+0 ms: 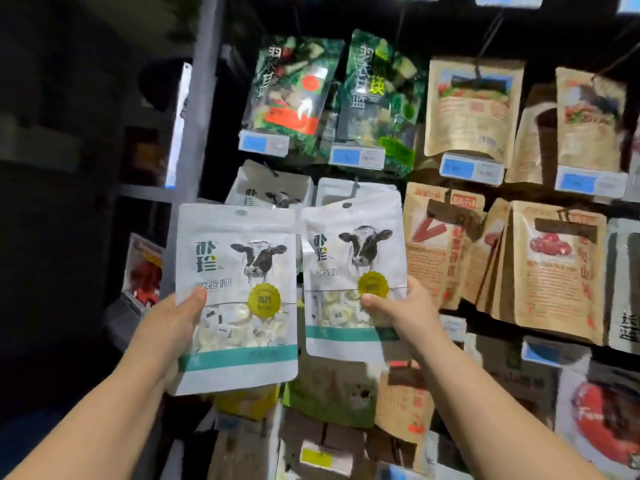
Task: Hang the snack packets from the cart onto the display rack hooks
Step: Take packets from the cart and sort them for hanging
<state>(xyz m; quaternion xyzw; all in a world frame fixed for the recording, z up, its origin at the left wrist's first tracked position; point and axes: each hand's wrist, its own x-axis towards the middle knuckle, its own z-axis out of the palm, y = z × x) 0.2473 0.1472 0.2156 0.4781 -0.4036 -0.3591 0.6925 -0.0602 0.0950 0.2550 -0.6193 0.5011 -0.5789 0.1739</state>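
The left hand (175, 322) grips a white cow packet (239, 244) at its lower left edge, with the thumb on the front and the fingers hidden behind. The right hand (407, 311) pinches a second cow packet (353, 261) at its lower right edge, its thumb lying across the front just under the round gold seal (373, 285). Both packets are upright and face the camera. They are side by side with their inner edges almost touching, raised in front of the display rack (201, 133). Each has a small hang hole at the top centre.

Just behind them, the tops of two hanging cow packets (273, 188) of the same kind show above the held pair. In the row above hang two green packets (294, 88), with blue price tags (264, 143) at their lower edges. To the right of those are brown paper pouches (474, 112), one of them on a thin wire hook (491, 34). More brown pouches (554, 271) hang to the right of the right hand, one showing red fruit. Lower rows hold blurred packets in green, yellow and red.
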